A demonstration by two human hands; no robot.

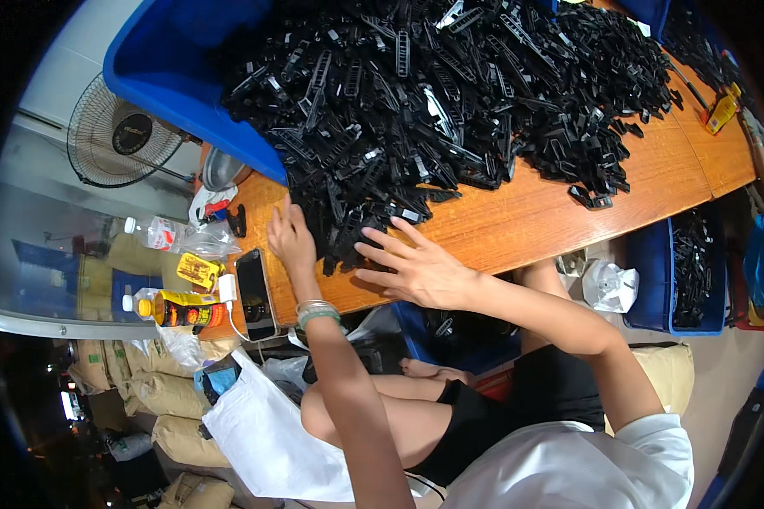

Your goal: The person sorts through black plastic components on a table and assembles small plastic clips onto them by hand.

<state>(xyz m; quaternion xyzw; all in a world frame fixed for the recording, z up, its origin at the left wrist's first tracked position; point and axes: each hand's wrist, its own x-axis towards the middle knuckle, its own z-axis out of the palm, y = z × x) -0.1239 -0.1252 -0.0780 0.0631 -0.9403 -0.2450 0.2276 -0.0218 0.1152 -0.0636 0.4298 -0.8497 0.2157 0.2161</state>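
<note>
A large heap of black plastic parts (373,110), many of them long with ladder-like slots, covers much of the wooden table (518,220). My left hand (292,240), with bangles at its wrist, lies along the heap's left edge, fingers stretched forward and touching or very near the parts. My right hand (422,270) is spread at the near edge of the heap, palm down, its fingers apart by the black pieces. Between the two hands lies a small spill of parts. No piece shows inside either hand; what lies under the palms is hidden.
A blue bin (187,110) tips in from the far left. A phone (253,284), a drink bottle (191,312) and clear bottles (165,235) crowd the table's left end beside a fan (123,131). Another blue bin (675,322) with black parts stands low at right.
</note>
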